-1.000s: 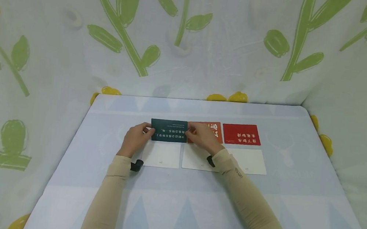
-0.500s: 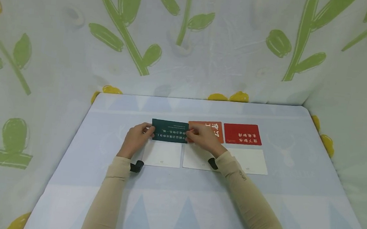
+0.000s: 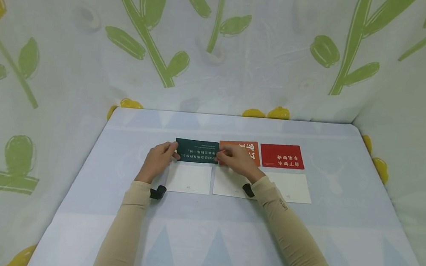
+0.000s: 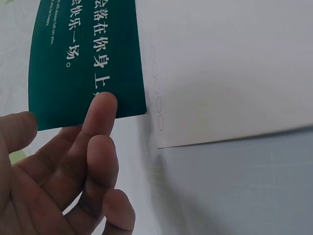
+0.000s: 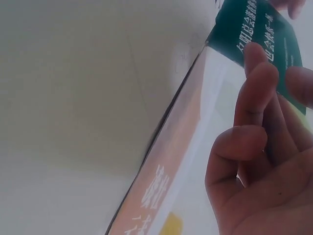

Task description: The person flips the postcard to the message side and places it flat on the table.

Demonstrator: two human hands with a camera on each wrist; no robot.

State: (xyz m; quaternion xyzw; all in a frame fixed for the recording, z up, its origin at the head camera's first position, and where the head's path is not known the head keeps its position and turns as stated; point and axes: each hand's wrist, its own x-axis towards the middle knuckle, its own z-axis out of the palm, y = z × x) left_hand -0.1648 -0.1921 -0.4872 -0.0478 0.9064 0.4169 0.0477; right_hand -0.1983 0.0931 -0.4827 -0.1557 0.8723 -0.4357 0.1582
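Observation:
My left hand [image 3: 158, 157] holds the left edge of a dark green postcard [image 3: 197, 151] with white lettering. At the card's right edge, my right hand [image 3: 238, 159] pinches it between thumb and fingers. In the left wrist view, a fingertip [image 4: 102, 110] lies over the green card's corner. An orange postcard [image 3: 251, 147] lies just right of the green one, partly covered by my right hand. Further right is a red postcard [image 3: 282, 156]. Nearer to me lies a row of white cards [image 3: 189, 178], the middle one partly behind my right wrist.
The cards lie on a pale blue and white patterned table [image 3: 194, 242]. A floral cloth [image 3: 266, 57] surrounds its back and sides. Small black wrist devices [image 3: 158, 192] sit at both sleeve cuffs.
My left fingers have shifted slightly along the green postcard's left edge, and its near edge has moved slightly away from me. My right hand keeps its hold. The other cards stay put.

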